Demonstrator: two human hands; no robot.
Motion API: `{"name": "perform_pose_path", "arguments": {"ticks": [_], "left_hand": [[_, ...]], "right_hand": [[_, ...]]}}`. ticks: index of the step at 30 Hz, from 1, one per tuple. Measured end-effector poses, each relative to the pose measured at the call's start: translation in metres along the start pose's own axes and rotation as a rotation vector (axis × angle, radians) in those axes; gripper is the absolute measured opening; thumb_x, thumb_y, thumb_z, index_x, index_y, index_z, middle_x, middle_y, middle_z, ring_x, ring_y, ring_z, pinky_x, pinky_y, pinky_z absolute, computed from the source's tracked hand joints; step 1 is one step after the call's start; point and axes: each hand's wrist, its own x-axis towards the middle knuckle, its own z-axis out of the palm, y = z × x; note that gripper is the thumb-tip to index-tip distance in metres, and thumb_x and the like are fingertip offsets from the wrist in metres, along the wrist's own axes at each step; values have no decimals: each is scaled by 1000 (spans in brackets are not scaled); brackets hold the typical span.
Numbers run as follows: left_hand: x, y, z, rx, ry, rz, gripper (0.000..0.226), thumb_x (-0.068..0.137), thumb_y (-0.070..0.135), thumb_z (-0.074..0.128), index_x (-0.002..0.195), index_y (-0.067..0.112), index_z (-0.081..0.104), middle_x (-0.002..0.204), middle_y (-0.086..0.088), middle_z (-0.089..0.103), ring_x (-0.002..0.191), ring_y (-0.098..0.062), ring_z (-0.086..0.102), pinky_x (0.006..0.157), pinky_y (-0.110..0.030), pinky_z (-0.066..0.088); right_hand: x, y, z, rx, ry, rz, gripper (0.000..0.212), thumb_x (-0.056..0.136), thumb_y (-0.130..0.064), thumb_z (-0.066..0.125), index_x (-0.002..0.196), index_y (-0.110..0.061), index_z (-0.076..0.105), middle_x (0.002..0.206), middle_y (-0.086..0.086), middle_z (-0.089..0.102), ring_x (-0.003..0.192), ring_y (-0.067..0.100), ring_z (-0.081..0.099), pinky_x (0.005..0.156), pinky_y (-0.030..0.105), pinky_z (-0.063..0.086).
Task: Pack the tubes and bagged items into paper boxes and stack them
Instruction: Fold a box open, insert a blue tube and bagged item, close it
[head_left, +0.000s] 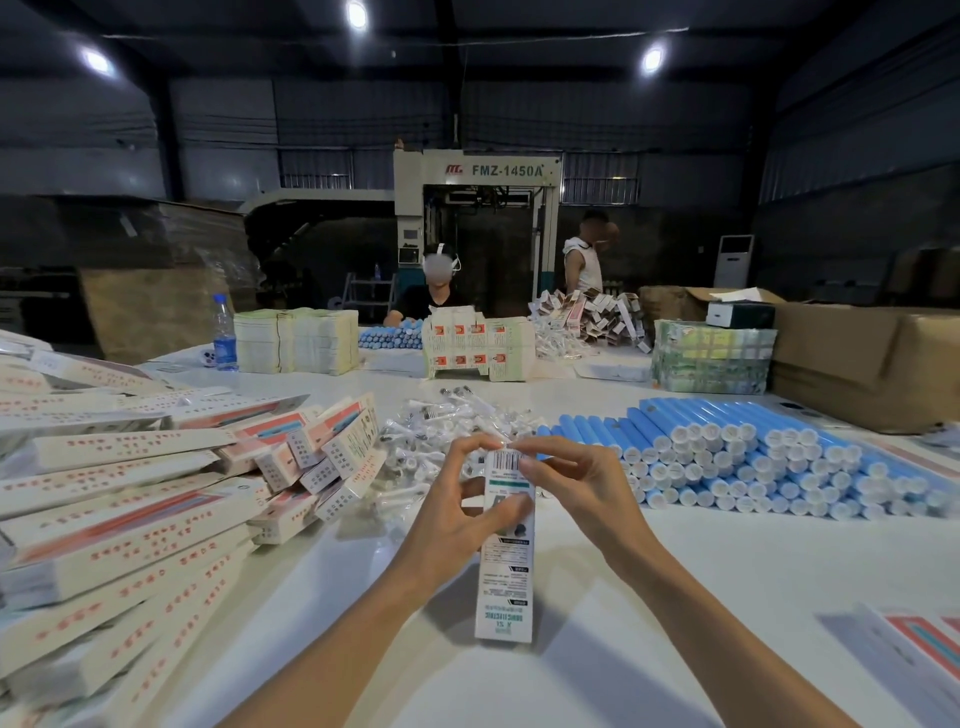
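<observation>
Paper box (506, 566) — one, held above the white table (675, 571), with both hands at its far end. Its long axis runs away from the person, near end low, barcode end up.
Left hand (457, 499): fingers curled round the box's upper part.
Right hand (576, 483): fingertips pinch the top flap.
Blue tubes (753, 457) — one stacked pile at right, too many to count.
Bagged items (447, 426): one heap just beyond the hands.
Other boxes (130, 519): one loose pile, left.
</observation>
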Motion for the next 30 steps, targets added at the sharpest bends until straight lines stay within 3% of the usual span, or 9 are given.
{"name": "perform_pose_path", "arguments": {"ticks": [3, 7, 9, 14, 17, 21, 24, 26, 30], "left_hand": [[0, -1, 2, 5, 18, 19, 61, 94, 24, 84, 141, 34, 45, 114, -6, 78, 106, -27, 76, 88, -45, 65], [1, 1, 2, -122, 54, -7, 63, 95, 28, 82, 141, 37, 41, 118, -6, 77, 107, -27, 76, 86, -31, 62], [1, 3, 0, -177, 73, -20, 62, 95, 30, 81, 139, 37, 37, 119, -9, 77, 110, -28, 75, 90, -33, 61], [1, 2, 0, -235, 116, -38, 61, 93, 25, 81, 136, 36, 39, 117, -9, 74, 109, -29, 75, 82, -34, 62], [1, -1, 6, -200, 79, -15, 63, 92, 27, 82, 139, 38, 41, 120, -7, 72, 113, -24, 72, 83, -34, 62], [-2, -11, 16, 126, 29, 13, 67, 95, 43, 73, 149, 48, 34, 134, 10, 60, 119, -7, 64, 89, -27, 59], [-11, -26, 19, 531, -87, 163, 46, 104, 40, 66, 142, 54, 44, 127, 27, 58, 123, 1, 55, 90, -20, 48], [-16, -26, 25, 651, -170, 298, 26, 106, 41, 60, 130, 52, 56, 124, 31, 58, 124, 3, 53, 89, -20, 46], [-22, -8, 52, 749, -275, 447, 27, 102, 50, 41, 112, 44, 66, 112, 30, 62, 113, 2, 59, 89, -28, 51]], "right_hand": [[-1, 4, 1, -21, -19, 5, 18, 99, -25, 74, 115, -29, 80, 110, 0, 80, 103, 23, 76, 93, 48, 59], [-4, 5, 7, 90, -60, 92, 43, 100, -44, 69, 142, -42, 61, 133, -12, 71, 122, 10, 68, 98, 27, 57], [-7, 7, 10, 146, -83, 196, 46, 101, -51, 63, 146, -44, 56, 136, -13, 68, 125, 11, 66, 103, 34, 53], [-23, 11, 13, 214, -294, 411, 48, 105, -65, 43, 136, -37, 65, 121, 11, 74, 107, 35, 73, 92, 42, 60], [-36, 6, 4, 260, -265, 407, 43, 106, -59, 49, 137, -33, 65, 117, 11, 74, 100, 27, 71, 91, 39, 60], [-57, -13, -23, -75, -42, 334, 42, 98, -62, 59, 127, -32, 67, 113, -2, 76, 87, 21, 75, 77, 25, 59], [-77, -28, -69, -278, 152, 274, 38, 100, -61, 57, 119, -32, 71, 105, -14, 75, 82, 9, 72, 68, 17, 53], [-93, -39, -114, -459, 259, 222, 37, 99, -61, 58, 117, -31, 71, 94, -15, 73, 77, 1, 65, 63, 12, 46], [-127, -49, -222, -945, 435, 303, 29, 101, -59, 56, 108, -32, 64, 76, -10, 61, 66, 6, 54, 60, 29, 41]]}}
